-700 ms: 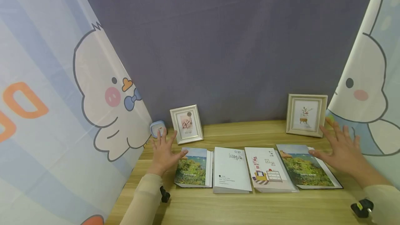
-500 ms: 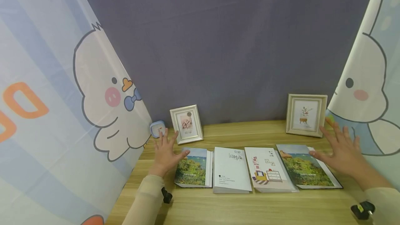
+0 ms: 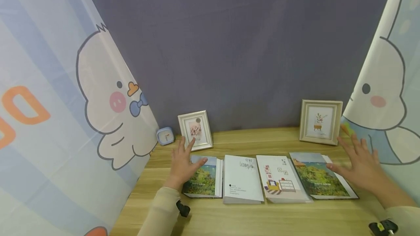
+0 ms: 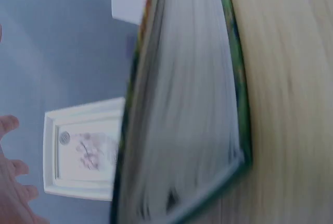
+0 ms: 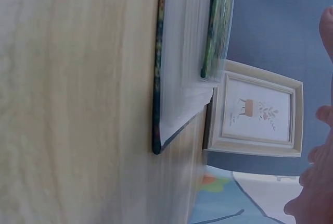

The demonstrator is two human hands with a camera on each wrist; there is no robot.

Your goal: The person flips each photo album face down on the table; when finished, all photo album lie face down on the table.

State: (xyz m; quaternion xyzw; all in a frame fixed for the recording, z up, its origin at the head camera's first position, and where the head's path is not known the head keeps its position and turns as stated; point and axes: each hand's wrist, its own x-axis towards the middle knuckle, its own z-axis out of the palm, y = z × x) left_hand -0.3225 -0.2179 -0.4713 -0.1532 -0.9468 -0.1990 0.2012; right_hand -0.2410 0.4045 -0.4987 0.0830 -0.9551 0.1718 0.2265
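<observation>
Wooden desk (image 3: 262,214) fills the lower centre of the head view, with four photo albums in a row. Since half a second ago, the left hand (image 3: 182,163) has slid rightward, off the small blue clock (image 3: 165,136) and onto the leftmost album (image 3: 206,177), fingers spread flat, thumb on the cover. It seems to be settling on that album. The right hand (image 3: 361,163), also spread flat, has barely shifted, hovering over the right edge of the rightmost album (image 3: 319,176). Two picture frames stand behind.
</observation>
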